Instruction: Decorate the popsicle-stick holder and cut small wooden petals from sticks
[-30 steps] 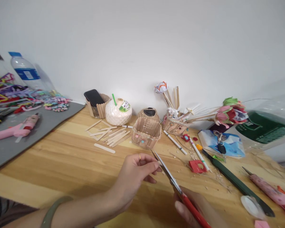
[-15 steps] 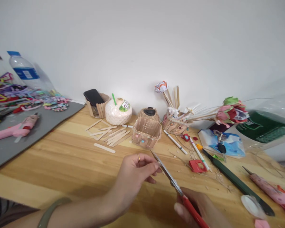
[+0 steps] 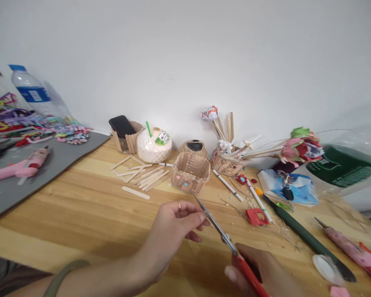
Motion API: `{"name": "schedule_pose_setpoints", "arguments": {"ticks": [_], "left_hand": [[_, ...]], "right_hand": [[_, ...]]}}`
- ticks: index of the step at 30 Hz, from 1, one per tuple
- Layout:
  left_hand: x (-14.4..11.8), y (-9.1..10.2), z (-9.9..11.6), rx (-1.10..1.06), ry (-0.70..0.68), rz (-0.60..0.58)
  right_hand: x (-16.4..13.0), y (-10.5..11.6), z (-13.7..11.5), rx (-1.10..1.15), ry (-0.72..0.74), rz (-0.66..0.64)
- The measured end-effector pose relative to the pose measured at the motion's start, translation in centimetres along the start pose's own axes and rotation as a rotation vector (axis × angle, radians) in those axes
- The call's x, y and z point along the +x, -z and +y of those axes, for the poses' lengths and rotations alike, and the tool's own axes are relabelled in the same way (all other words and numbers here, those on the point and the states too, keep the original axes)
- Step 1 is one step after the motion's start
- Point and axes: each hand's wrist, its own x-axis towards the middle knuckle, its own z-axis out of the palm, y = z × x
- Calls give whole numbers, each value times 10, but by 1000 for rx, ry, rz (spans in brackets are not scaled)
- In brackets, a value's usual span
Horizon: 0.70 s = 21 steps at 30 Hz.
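Wooden table [image 3: 80, 214] against a plain white wall [image 3: 185, 53]. Landmark: the stick basket [image 3: 190, 172], mid-table.

My left hand [image 3: 173, 229] sits in front of the basket, thumb and fingers pressed together in a pinch at the scissor blades; whatever is pinched is too small to make out. Ring on one finger, bangle on the wrist. My right hand [image 3: 259, 276] is front-right of the basket, curled around the red handles of the scissors [image 3: 225, 239]; blades nearly together, tips pointing up-left toward the basket.

Left of the basket: loose craft sticks [image 3: 145, 176], then a white coconut [image 3: 153, 145] with a green straw. Behind that, a small stick holder with a phone [image 3: 122, 127] leaning in it. Just behind the basket: a twine spool [image 3: 194, 148]. Right of the basket: a woven pot [image 3: 226, 164] holding sticks and paper flowers. Basket contents: can't tell.

Far left of the basket: grey mat [image 3: 34, 181] with a pink glue gun [image 3: 18, 168] on it, pipe cleaners and a water bottle [image 3: 31, 88] behind. Far right: second glue gun [image 3: 352, 249], red foam scrap [image 3: 255, 216].
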Motion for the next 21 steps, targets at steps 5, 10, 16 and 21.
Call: {"name": "schedule_pose_setpoints", "arguments": {"ticks": [5,10,16,21], "left_hand": [[3,2,1,32,7,6],[7,3,1,83,4,23],[7,1,3,77,1,38],[8,0,2,60,-2,54]], "right_hand": [[2,1,5,-56,2,-25],[2,-1,6,-76,-24,-45],[1,3,-1,-85,-5,-22],[2,3,-1,-77,-53,-13]]}}
